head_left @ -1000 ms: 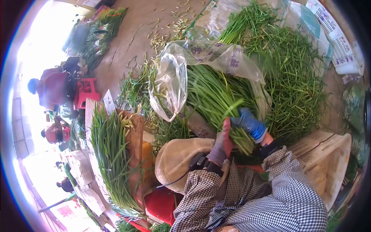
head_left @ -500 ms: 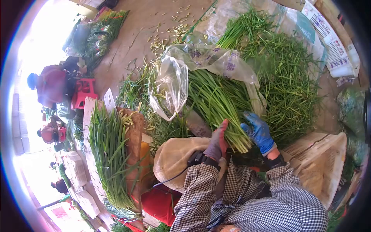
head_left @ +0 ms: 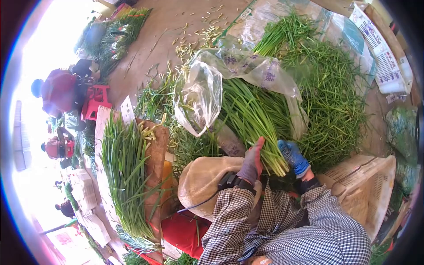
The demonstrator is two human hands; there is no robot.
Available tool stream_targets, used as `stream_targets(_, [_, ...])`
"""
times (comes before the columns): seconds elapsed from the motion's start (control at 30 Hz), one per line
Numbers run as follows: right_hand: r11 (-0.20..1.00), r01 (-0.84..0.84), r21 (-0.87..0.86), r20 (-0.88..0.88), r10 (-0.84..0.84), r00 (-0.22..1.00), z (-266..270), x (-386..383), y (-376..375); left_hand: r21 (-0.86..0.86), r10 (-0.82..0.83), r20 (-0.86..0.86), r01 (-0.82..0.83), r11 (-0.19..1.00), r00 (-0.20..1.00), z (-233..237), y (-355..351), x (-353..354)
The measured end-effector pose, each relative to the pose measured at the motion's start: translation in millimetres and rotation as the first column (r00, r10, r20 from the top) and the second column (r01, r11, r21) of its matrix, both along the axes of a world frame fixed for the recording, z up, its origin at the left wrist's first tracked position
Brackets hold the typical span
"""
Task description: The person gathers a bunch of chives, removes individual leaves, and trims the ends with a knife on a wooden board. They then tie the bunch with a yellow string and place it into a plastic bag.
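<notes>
A bundle of long green stalks (head_left: 256,115) lies over a clear plastic bag (head_left: 276,77) with purple print, its pale cut ends toward my body. My left hand (head_left: 252,162), in a grey and pink glove, rests against the left side of the cut ends, its fingers straight and flat. On the other side is my right hand (head_left: 293,158) in a blue glove, fingers extended beside the stalk ends. The bundle's ends sit between both palms. A beige cloth-covered pad (head_left: 201,179) is under my left wrist.
Loose greens (head_left: 331,97) are spread on plastic sheeting at the right. More stalks (head_left: 121,176) lie on a wooden board (head_left: 154,154) at the left. A plastic crate (head_left: 362,194) stands by my right elbow. People (head_left: 62,92) and a red stool (head_left: 95,101) are farther left.
The fingers of my right hand have come closer together and nearer the stalk ends. My left hand stays beside the bundle. The view has shifted slightly.
</notes>
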State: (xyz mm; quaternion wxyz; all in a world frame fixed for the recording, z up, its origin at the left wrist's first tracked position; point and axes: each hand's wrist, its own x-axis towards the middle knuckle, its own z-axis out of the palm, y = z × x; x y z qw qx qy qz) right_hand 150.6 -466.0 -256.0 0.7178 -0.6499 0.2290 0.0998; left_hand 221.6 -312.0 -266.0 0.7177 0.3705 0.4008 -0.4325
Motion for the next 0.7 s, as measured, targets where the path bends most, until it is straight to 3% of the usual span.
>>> stream_targets(0.07, [0.960,-0.203,-0.192,0.031,0.212,0.977,7.2,0.0,-6.4,0.181,-0.007,0.082,-0.008,0.984,0.997,-21.5,0.4,-3.5])
stream_targets(0.13, [0.960,-0.261,-0.102,-0.058,0.256,0.965,22.9,-0.3,3.2,0.231,-0.036,0.068,0.019,0.973,0.997,-39.7,3.8,-3.6])
stream_targets(0.17, [0.896,-0.353,-0.268,-0.097,0.339,0.936,33.6,0.5,17.7,0.283,-0.065,0.056,0.046,0.958,0.996,-46.1,3.8,-5.5])
stream_targets(0.2, [0.797,-0.435,-0.418,-0.150,0.412,0.899,39.8,-1.0,26.6,0.275,-0.078,0.053,0.061,0.960,0.996,-44.9,4.8,-6.9])
stream_targets(0.23, [0.802,-0.425,-0.421,-0.153,0.399,0.904,34.8,-5.4,30.4,0.070,-0.036,0.053,0.032,0.997,0.998,-37.4,8.2,-5.9])
stream_targets(0.27, [0.878,-0.326,-0.350,-0.010,0.344,0.939,22.6,-9.6,36.6,-0.132,0.007,0.041,-0.002,0.991,0.999,-29.9,13.4,-4.0])
stream_targets(0.3, [0.938,-0.234,-0.257,0.129,0.273,0.953,11.7,-11.5,41.6,-0.221,-0.070,0.002,0.069,0.973,0.998,-12.6,15.9,1.4])
stream_targets(0.33, [0.942,-0.226,-0.250,0.127,0.263,0.956,5.7,-13.4,43.2,-0.214,-0.079,-0.003,0.077,0.974,0.997,0.1,14.4,0.1])
stream_targets(0.4, [0.977,-0.202,0.065,0.067,0.197,0.978,-3.6,-15.6,36.4,-0.226,-0.134,0.102,0.154,0.962,0.986,24.8,3.9,-0.9])
stream_targets(0.43, [0.978,-0.197,0.064,0.067,0.193,0.979,-9.6,-16.0,29.7,-0.230,-0.152,0.157,0.186,0.955,0.976,34.6,0.1,-0.8])
stream_targets(0.5, [0.877,-0.422,-0.231,-0.008,0.432,0.902,-21.0,-16.4,13.5,-0.224,-0.178,0.266,0.240,0.945,0.947,46.8,-1.8,0.9])
stream_targets(0.53, [0.877,-0.423,-0.228,-0.005,0.434,0.901,-22.2,-12.4,6.0,-0.220,-0.177,0.267,0.238,0.946,0.947,46.7,-2.5,1.6])
stream_targets(0.6, [0.683,-0.486,-0.545,-0.228,0.437,0.870,-25.1,-6.8,-8.4,-0.042,-0.313,0.208,0.328,0.944,0.927,45.7,-6.0,-0.4])
stream_targets(0.7, [0.666,-0.353,-0.657,-0.150,0.344,0.927,-32.1,-7.6,-29.5,0.039,-0.320,0.189,0.318,0.947,0.928,41.6,-9.5,1.5])
